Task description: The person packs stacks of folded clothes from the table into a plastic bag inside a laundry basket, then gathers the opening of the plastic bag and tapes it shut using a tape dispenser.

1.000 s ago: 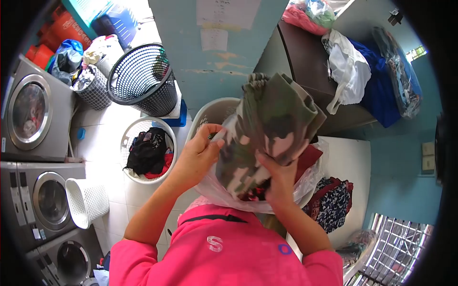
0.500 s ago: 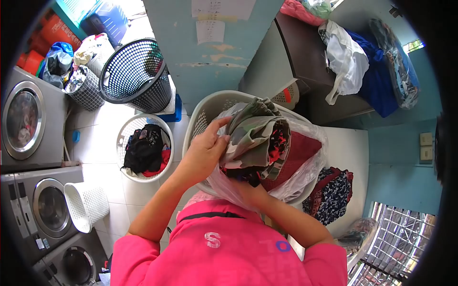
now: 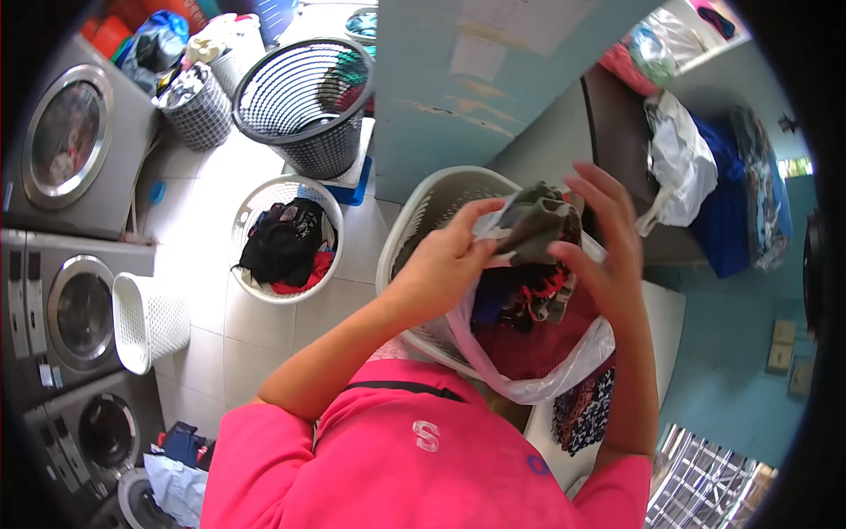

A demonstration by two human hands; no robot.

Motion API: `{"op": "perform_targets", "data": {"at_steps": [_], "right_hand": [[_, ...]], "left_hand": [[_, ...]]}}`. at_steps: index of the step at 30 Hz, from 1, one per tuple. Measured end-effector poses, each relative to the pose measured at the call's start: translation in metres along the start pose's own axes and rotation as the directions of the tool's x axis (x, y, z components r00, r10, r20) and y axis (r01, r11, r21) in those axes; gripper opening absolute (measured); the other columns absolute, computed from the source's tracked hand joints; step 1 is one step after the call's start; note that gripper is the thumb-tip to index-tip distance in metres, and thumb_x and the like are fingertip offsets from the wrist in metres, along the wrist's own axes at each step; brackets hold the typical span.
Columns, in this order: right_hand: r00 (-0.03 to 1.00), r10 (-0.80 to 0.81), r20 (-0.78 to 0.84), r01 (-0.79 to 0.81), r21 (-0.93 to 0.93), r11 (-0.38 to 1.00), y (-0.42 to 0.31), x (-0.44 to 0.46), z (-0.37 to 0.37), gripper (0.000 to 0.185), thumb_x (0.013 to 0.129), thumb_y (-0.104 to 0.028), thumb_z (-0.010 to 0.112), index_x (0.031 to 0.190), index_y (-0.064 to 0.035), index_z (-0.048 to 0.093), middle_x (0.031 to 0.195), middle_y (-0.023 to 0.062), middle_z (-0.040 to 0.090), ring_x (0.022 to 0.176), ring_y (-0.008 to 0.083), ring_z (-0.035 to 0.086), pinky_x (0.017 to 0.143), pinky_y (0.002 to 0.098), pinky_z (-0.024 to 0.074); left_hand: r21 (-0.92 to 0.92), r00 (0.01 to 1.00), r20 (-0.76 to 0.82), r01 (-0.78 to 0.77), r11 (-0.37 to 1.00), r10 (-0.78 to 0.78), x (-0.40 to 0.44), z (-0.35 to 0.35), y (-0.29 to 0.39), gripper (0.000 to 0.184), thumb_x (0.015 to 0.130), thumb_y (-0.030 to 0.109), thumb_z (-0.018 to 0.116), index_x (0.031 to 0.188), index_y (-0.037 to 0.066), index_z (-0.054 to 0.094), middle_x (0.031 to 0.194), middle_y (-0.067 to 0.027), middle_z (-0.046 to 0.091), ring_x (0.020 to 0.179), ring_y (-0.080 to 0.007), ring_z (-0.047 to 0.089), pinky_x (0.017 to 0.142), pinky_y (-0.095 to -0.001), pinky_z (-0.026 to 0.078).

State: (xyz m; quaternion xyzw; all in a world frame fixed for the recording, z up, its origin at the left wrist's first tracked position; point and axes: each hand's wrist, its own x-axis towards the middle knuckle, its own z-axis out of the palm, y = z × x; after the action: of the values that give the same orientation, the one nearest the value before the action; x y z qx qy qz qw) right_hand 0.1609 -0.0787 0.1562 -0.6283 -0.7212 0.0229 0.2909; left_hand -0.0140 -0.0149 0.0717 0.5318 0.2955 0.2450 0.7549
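Note:
In front of my body a pale laundry basket holds a clear plastic bag with dark red cloth and black-and-red clothes inside. My left hand pinches the bag's edge at the left of a rolled camouflage garment. Beside that garment, on its right, my right hand is raised with its fingers spread and slightly blurred. The camouflage garment lies on top of the clothes at the bag's mouth.
A white basket with black and red clothes stands on the floor, below a dark basket. Washing machines line the left. Patterned clothes lie on a white surface at right.
The camouflage garment, first held up, was lowered onto the clothes in the bag. My right hand has come up from the bag's near side and opened. The view has shifted and tilted.

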Motion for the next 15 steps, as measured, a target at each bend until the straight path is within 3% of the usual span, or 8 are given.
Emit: {"op": "perform_targets", "data": {"at_steps": [2,3,6,8,10,12,14,15], "right_hand": [[0.981,0.019,0.195,-0.029,0.051,0.998,0.012,0.004,0.035,0.053,0.065,-0.027,0.073,0.111,-0.0089,0.054,0.119,0.0118,0.051,0.118,0.0315,0.04,0.095,0.043,0.0336],[0.97,-0.047,0.238,0.055,-0.029,0.998,0.016,0.001,0.046,0.055,0.06,-0.031,0.074,0.108,-0.0133,0.056,0.123,0.01,0.046,0.121,0.0317,0.036,0.097,0.0433,0.0323],[0.926,-0.119,0.358,0.144,-0.043,0.989,0.02,-0.013,0.044,0.054,0.058,-0.031,0.075,0.106,-0.0142,0.056,0.124,0.0073,0.047,0.12,0.0319,0.036,0.097,0.044,0.0311],[0.889,-0.13,0.439,0.171,-0.056,0.984,0.013,-0.022,0.037,0.052,0.057,-0.029,0.075,0.103,-0.0158,0.056,0.123,0.0049,0.047,0.119,0.0303,0.038,0.094,0.0443,0.0324],[0.729,-0.122,0.673,0.25,-0.097,0.963,0.004,-0.023,0.03,0.05,0.055,-0.026,0.076,0.101,-0.0175,0.056,0.122,0.0025,0.048,0.118,0.0275,0.038,0.09,0.0438,0.0344],[0.69,-0.175,0.702,0.309,-0.067,0.949,-0.001,-0.019,0.032,0.046,0.056,-0.021,0.074,0.098,-0.0183,0.056,0.118,0.0017,0.049,0.118,0.0252,0.037,0.086,0.0428,0.0359],[0.586,-0.243,0.773,0.405,-0.019,0.914,-0.003,-0.013,0.039,0.041,0.058,-0.017,0.071,0.096,-0.0179,0.054,0.114,0.0015,0.05,0.117,0.0246,0.037,0.086,0.043,0.0361],[0.549,-0.29,0.784,0.445,0.02,0.895,-0.003,-0.014,0.046,0.031,0.066,-0.015,0.064,0.095,-0.0182,0.054,0.109,0.0017,0.051,0.116,0.0237,0.039,0.085,0.0431,0.0366]], "left_hand": [[0.154,0.999,0.005,-0.051,0.987,0.051,-0.001,-0.003,0.0,0.039,0.088,0.009,0.043,0.126,0.007,0.035,0.077,-0.0109,0.061,0.084,-0.0187,0.063,0.073,-0.0271,0.045],[0.142,0.998,-0.01,-0.053,0.988,0.055,-0.002,-0.005,0.0,0.039,0.088,0.009,0.043,0.126,0.007,0.035,0.077,-0.0109,0.061,0.084,-0.0187,0.063,0.073,-0.0271,0.045],[-0.071,0.998,-0.043,-0.041,0.997,0.038,-0.006,-0.011,0.003,0.042,0.088,0.008,0.044,0.129,0.01,0.036,0.071,0.0033,0.044,0.063,-0.0046,0.042,0.058,-0.0188,0.036],[-0.044,0.999,-0.043,-0.027,0.999,0.025,-0.006,-0.015,0.0,0.042,0.087,0.008,0.045,0.129,0.011,0.036,0.07,0.0029,0.044,0.062,-0.0051,0.041,0.058,-0.0194,0.036],[-0.011,0.999,-0.032,-0.013,1.0,0.013,-0.005,-0.015,-0.001,0.042,0.087,0.008,0.045,0.129,0.011,0.037,0.068,0.0026,0.044,0.061,-0.0056,0.039,0.058,-0.0201,0.036],[0.038,0.997,-0.015,-0.069,0.997,0.07,-0.006,-0.013,0.002,0.042,0.087,0.008,0.045,0.128,0.011,0.038,0.065,0.0013,0.044,0.061,-0.0058,0.039,0.058,-0.0209,0.037],[0.079,0.999,0.002,-0.044,0.996,0.044,-0.008,-0.014,0.008,0.042,0.087,0.007,0.044,0.128,0.012,0.038,0.062,-0.0001,0.042,0.06,-0.0065,0.039,0.058,-0.0218,0.037],[0.097,0.999,0.014,-0.043,0.994,0.042,-0.007,-0.015,0.008,0.041,0.087,0.007,0.044,0.127,0.012,0.039,0.062,-0.0007,0.043,0.061,-0.0073,0.039,0.059,-0.0225,0.038]]}}
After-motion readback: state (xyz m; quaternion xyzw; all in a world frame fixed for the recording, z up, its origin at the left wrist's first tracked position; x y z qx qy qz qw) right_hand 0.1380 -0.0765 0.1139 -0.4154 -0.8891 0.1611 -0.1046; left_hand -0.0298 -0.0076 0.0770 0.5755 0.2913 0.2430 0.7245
